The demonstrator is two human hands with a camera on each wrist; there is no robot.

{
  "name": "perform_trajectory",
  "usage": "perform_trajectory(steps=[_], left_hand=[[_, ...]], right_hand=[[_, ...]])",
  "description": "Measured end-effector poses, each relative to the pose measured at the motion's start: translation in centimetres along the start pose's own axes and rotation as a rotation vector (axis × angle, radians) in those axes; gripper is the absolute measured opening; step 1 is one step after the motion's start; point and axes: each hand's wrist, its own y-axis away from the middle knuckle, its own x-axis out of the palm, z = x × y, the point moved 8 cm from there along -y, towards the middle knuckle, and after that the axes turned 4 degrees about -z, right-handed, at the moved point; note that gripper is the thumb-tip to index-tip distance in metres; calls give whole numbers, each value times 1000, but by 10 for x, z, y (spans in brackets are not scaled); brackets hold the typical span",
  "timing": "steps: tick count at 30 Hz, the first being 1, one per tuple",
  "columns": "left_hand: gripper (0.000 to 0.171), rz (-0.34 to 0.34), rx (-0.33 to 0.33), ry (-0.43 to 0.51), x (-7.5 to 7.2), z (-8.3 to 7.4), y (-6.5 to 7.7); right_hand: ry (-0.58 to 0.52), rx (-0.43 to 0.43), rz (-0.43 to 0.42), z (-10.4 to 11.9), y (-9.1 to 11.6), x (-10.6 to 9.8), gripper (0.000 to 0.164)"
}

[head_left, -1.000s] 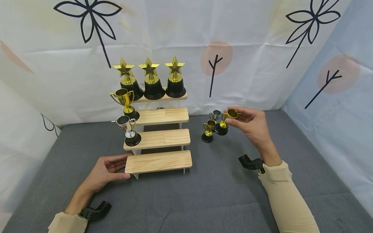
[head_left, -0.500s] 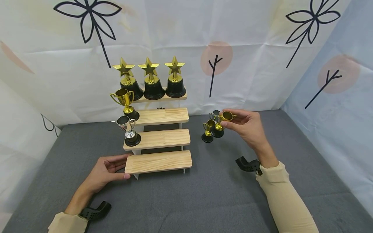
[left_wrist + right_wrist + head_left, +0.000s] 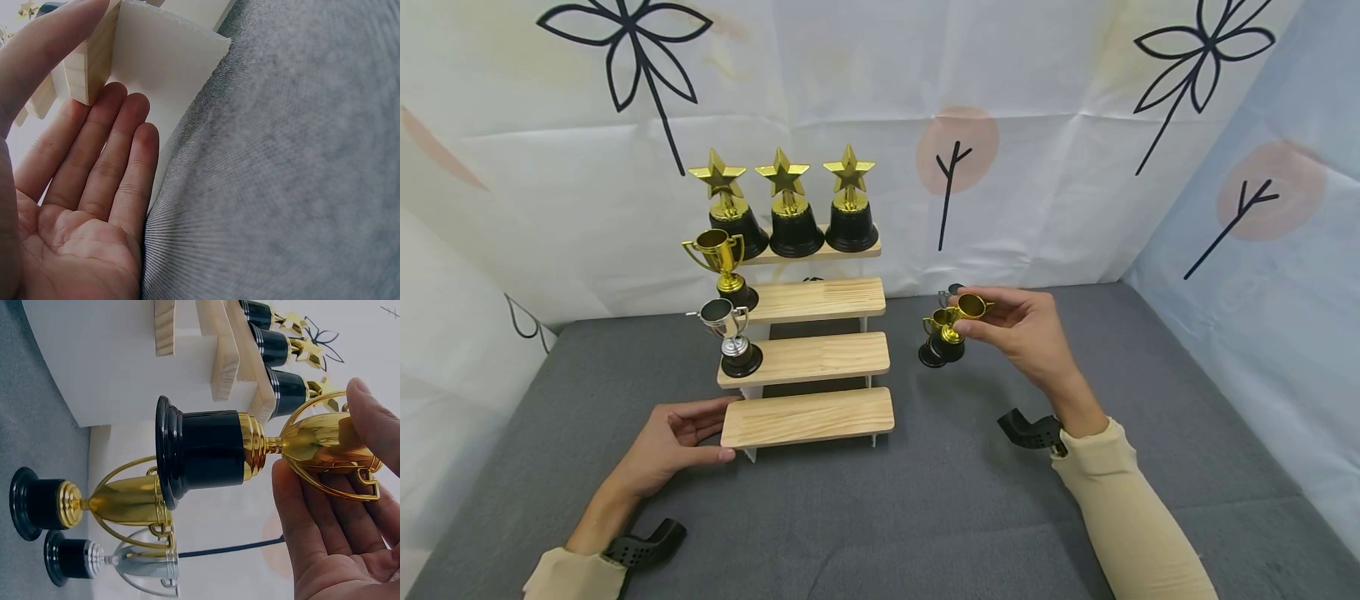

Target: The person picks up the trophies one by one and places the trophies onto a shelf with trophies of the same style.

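Observation:
My right hand [image 3: 1021,332] holds a gold trophy cup [image 3: 315,440] by its bowl between thumb and fingers, its black base hanging free. In the right wrist view, a smaller gold trophy cup [image 3: 128,500] and a silver one [image 3: 147,562] stand beyond it on the grey cloth. From the head view the held cup partly covers both. My left hand [image 3: 658,446] rests at the left end of the lowest wooden shelf [image 3: 808,417], thumb at the front corner, fingers at the back corner. Those fingers [image 3: 131,169] lie nearly straight in the left wrist view.
Three star trophies [image 3: 787,208] fill the top tier of the stand. A gold cup [image 3: 718,250] is at the left of the second tier, a silver cup [image 3: 730,329] at the left of the third. A patterned white cloth backdrop [image 3: 1037,192] rises behind.
My right hand has carried the gold trophy cup left and slightly toward me, so it now overlaps the smaller gold cup. My left hand and the stand stay where they were.

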Motion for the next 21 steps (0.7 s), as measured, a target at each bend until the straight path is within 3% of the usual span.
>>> perform_trajectory(steps=[21], left_hand=[[65, 1, -7, 23, 0, 0, 0]], right_hand=[[24, -77, 49, 23, -8, 11, 41]])
